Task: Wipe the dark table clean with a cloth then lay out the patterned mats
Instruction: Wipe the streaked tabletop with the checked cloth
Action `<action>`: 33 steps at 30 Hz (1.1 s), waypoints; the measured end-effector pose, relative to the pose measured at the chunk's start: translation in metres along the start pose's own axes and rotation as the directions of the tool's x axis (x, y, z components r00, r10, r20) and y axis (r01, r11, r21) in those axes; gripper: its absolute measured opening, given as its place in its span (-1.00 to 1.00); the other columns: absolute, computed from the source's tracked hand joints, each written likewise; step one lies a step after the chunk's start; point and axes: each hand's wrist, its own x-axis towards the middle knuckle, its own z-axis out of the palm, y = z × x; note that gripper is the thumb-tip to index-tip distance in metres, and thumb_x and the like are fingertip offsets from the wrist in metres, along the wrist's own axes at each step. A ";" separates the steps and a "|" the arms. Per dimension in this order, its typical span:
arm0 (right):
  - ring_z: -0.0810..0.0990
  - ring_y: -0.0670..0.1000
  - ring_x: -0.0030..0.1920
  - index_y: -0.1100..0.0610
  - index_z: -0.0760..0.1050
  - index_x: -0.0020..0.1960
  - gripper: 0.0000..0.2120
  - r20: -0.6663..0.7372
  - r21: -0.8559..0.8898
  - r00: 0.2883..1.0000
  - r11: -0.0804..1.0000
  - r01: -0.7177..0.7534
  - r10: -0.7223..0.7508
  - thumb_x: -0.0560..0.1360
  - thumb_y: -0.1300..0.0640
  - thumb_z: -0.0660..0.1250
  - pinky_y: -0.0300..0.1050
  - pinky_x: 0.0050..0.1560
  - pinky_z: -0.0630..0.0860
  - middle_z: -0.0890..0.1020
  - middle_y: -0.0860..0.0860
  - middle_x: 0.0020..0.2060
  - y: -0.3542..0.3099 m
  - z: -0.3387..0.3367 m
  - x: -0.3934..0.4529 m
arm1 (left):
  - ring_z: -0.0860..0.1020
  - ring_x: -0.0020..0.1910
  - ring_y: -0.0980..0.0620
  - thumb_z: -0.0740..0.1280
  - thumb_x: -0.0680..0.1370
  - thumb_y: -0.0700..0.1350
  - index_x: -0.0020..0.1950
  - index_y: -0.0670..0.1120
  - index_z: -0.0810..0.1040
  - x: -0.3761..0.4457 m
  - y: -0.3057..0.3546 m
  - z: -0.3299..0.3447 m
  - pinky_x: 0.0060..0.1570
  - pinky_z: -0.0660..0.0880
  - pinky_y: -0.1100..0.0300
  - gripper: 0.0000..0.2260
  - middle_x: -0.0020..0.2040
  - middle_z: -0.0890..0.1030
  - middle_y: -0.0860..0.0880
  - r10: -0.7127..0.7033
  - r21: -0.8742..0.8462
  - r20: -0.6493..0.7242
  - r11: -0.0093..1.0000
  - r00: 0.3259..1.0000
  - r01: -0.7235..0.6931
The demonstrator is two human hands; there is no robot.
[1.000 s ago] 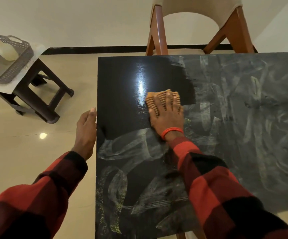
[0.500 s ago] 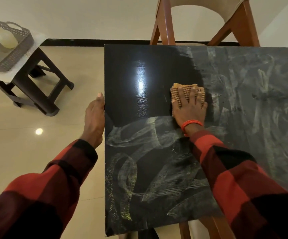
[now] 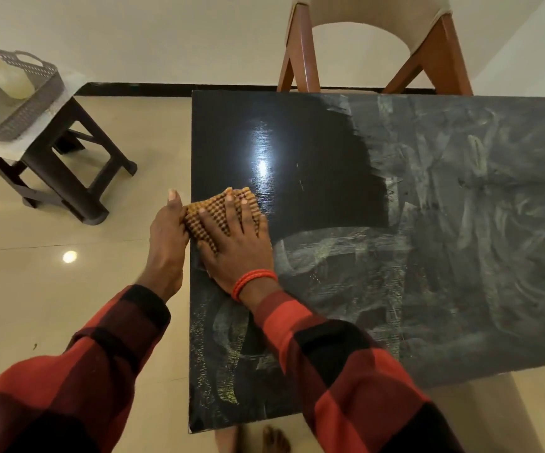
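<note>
The dark table [image 3: 330, 165] is glossy black in its far-left part and smeared with whitish powder over the right and near areas. My right hand [image 3: 235, 243] lies flat with spread fingers on an orange waffle-textured cloth [image 3: 206, 214], pressing it onto the table at the left edge. My left hand [image 3: 166, 237] rests against that left edge beside the cloth, fingers straight. No patterned mats are in view.
A wooden chair with a cream seat [image 3: 372, 44] stands behind the table. A dark stool [image 3: 65, 161] at the left carries a grey basket [image 3: 13, 93] holding a spray bottle [image 3: 10, 76]. Shiny beige floor tiles surround the table; bare feet show below its near edge.
My right hand has slid the cloth leftward from the middle of the table to its left edge, widening the clean black patch. My left hand stays at the edge.
</note>
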 end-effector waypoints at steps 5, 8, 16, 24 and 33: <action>0.07 0.20 0.58 -0.25 0.17 0.55 -0.45 -0.042 -0.010 0.999 1.000 -0.003 0.003 0.56 -0.26 0.06 0.28 0.49 0.04 0.08 0.07 0.61 0.027 -0.005 0.001 | 0.59 -0.09 0.30 0.11 0.65 0.26 0.03 0.07 0.52 -0.009 -0.006 0.002 -0.06 0.49 0.34 -0.66 -0.09 0.64 0.25 0.008 -0.043 -0.048 0.999 0.999 -0.010; 0.07 0.19 0.58 -0.27 0.19 0.54 -0.43 -0.063 -0.017 0.989 0.991 -0.132 0.131 0.54 -0.27 0.07 0.27 0.50 0.03 0.09 0.05 0.61 0.066 -0.013 -0.009 | 0.62 -0.20 0.36 0.13 0.65 0.25 -0.07 0.10 0.48 -0.022 -0.013 0.003 -0.20 0.51 0.40 -0.71 -0.23 0.64 0.31 0.026 -0.015 -0.081 1.000 0.996 -0.027; 0.03 0.18 0.59 -0.26 0.07 0.57 -0.40 -0.083 -0.069 0.933 0.932 -0.356 0.350 0.54 -0.28 0.00 0.30 0.50 0.08 0.01 0.04 0.62 0.185 -0.041 -0.057 | 0.54 0.24 0.11 0.13 0.65 0.26 0.10 0.06 0.50 -0.048 -0.020 0.000 0.30 0.42 0.14 -0.67 0.17 0.56 0.17 0.041 0.008 -0.102 0.999 0.994 -0.041; 0.01 0.23 0.59 -0.21 0.02 0.59 -0.40 -0.079 -0.084 0.892 0.888 -0.451 0.445 0.57 -0.28 -0.05 0.34 0.50 0.02 0.03 0.08 0.62 0.200 -0.043 -0.067 | 0.52 0.27 0.06 0.09 0.59 0.38 0.59 -0.13 0.20 -0.055 -0.018 -0.010 0.28 0.42 0.18 -0.24 0.47 0.45 -0.09 0.012 -0.002 -0.028 1.000 1.000 -0.012; 0.04 0.23 0.58 -0.22 0.12 0.57 -0.42 -0.075 -0.059 0.978 0.978 -0.199 0.195 0.56 -0.26 0.01 0.31 0.48 0.02 0.04 0.10 0.62 0.053 -0.012 -0.045 | 0.51 0.35 0.02 0.08 0.60 0.38 0.59 -0.18 0.20 -0.047 -0.029 -0.019 0.33 0.43 0.18 -0.22 0.47 0.45 -0.14 0.016 -0.113 0.004 0.994 1.000 -0.016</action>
